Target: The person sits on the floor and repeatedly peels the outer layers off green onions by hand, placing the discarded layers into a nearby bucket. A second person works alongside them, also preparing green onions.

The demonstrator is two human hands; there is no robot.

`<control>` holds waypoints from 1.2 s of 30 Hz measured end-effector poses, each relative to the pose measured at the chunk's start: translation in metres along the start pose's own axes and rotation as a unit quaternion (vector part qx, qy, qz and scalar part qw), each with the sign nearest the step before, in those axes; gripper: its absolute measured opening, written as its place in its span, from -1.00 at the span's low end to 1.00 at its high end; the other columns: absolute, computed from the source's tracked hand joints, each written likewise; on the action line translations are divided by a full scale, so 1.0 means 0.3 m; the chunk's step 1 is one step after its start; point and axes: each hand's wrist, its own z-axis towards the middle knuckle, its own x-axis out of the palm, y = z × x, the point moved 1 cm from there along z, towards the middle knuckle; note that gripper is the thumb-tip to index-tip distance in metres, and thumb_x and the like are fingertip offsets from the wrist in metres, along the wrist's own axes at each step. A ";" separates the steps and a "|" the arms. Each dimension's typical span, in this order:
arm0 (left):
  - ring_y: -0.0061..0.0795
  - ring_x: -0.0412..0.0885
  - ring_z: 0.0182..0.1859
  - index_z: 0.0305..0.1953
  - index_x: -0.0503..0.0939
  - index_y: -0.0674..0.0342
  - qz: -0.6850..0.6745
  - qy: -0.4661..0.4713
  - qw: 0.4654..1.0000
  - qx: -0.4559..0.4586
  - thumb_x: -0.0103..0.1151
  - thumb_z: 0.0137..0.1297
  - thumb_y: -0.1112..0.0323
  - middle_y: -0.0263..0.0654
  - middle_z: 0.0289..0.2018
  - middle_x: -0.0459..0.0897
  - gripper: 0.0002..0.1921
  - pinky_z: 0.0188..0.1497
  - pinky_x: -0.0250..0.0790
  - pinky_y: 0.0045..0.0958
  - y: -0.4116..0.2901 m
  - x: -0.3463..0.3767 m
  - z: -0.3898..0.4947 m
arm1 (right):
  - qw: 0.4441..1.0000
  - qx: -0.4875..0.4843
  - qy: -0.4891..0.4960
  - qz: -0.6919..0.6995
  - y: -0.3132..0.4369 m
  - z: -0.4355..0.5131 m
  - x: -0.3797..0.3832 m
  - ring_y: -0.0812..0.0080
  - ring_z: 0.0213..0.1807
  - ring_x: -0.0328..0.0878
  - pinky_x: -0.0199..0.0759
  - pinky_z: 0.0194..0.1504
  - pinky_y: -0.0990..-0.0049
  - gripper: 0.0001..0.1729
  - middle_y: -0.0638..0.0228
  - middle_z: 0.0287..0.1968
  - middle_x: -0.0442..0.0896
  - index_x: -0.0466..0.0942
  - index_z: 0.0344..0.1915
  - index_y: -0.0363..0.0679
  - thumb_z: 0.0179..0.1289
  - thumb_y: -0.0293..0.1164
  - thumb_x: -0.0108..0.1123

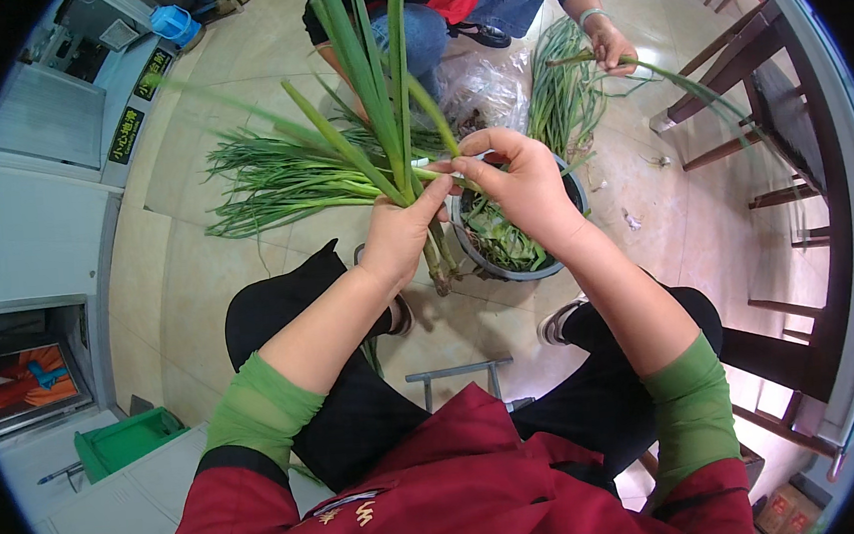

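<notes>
My left hand point(398, 235) is closed around a bunch of green onions point(377, 113), their leaves fanning upward and their root ends pointing down toward the floor. Between thumb and fingers, my right hand point(522, 180) pinches one green leaf point(431, 112) of the bunch. Below my right hand stands a round grey bucket point(522, 274) holding green leaf scraps point(503, 234). A pile of green onions point(277, 177) lies on the tiled floor to the left, partly hidden by the bunch.
Across from me a crouching person's hand point(611, 45) holds a long green stalk. Beside it lie more green onions point(563, 87) and a clear plastic bag point(488, 85). Wooden chairs point(783, 111) line the right side; a green bin point(129, 445) is at lower left.
</notes>
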 end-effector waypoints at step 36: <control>-0.67 0.35 -0.42 -0.03 0.57 0.31 -0.159 -0.074 0.985 0.005 0.19 0.39 0.24 -0.35 -0.32 0.57 -0.73 -0.34 0.26 -0.59 -0.081 -0.183 0.031 | 0.921 0.032 -0.035 -0.387 -0.341 -0.138 -0.270 -0.02 -0.05 0.55 0.42 0.04 0.18 -0.70 0.05 -0.18 0.65 0.57 -0.17 -0.31 0.16 -0.35 0.30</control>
